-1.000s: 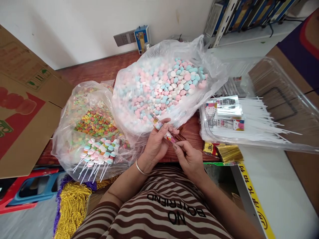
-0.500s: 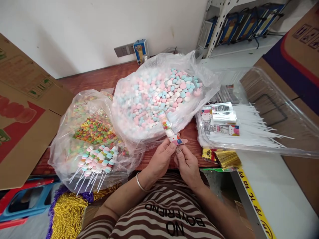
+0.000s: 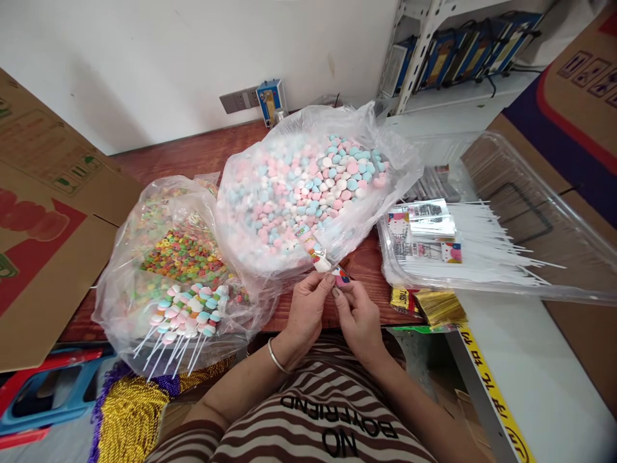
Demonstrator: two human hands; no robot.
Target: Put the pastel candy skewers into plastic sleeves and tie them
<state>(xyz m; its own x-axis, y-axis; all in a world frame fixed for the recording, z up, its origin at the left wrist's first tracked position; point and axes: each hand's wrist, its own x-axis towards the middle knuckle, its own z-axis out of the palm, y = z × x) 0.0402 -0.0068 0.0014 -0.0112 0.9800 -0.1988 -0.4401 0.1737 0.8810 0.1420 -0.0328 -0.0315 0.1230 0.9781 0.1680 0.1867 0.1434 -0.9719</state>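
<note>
A marshmallow stick in a clear printed wrapper (image 3: 314, 252) points up and left from between my hands. My left hand (image 3: 308, 303) pinches the lower end of the wrapper between thumb and fingers. My right hand (image 3: 357, 316) is closed on the same colourful end, its thumb close to the left thumb. Whatever small thing may lie under the fingertips is hidden. Just beyond the hands lies a big clear bag of pink, blue and white marshmallows (image 3: 308, 186). Unwrapped marshmallow sticks (image 3: 190, 312) rest at the left on a bag of coloured ring candy (image 3: 183, 257).
At the right, a clear plastic tray (image 3: 400, 273) holds white sticks (image 3: 482, 238) and printed wrappers (image 3: 431, 218). Gold twist ties (image 3: 441, 307) lie by the table's front edge. Cardboard boxes (image 3: 53, 193) stand on both sides. A metal shelf (image 3: 427, 51) is behind.
The wrapped marshmallow stick has shifted slightly left and down and tilts more. My hands have drawn a little closer together at its lower end. The bags and tray look the same.
</note>
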